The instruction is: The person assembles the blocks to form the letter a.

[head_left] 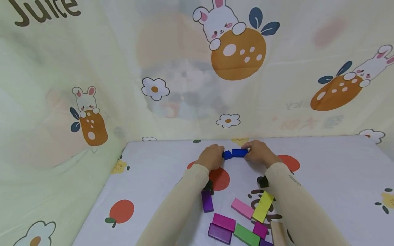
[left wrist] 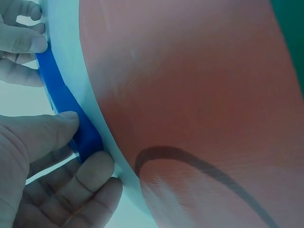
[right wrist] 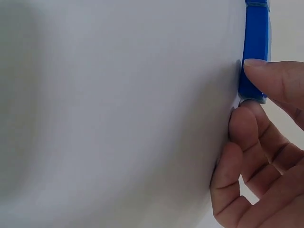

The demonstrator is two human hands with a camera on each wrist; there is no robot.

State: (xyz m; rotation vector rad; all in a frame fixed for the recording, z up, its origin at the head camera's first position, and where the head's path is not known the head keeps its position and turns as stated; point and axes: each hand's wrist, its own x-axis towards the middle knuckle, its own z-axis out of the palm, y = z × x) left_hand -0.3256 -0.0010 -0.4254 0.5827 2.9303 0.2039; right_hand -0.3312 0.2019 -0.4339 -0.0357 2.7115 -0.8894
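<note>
Two blue blocks lie nearly end to end at the far side of the table. My left hand (head_left: 211,157) pinches the left blue block (head_left: 227,155), which is slightly turned; in the left wrist view its thumb (left wrist: 59,130) lies on the block, with fingers curled at the near end. Around the outer end of the right blue block (head_left: 239,152), my right hand (head_left: 260,153) has its thumb and fingers. The right wrist view shows that thumb (right wrist: 273,76) on the block's side and the fingertips below its end. The blocks' inner ends are close together.
Nearer the body lie a purple block (head_left: 207,201), a pink block (head_left: 242,208), a yellow block (head_left: 263,207), a magenta block (head_left: 224,222), a green block (head_left: 247,235) and a wooden block (head_left: 278,233). A patterned cloth (head_left: 184,102) hangs behind the table.
</note>
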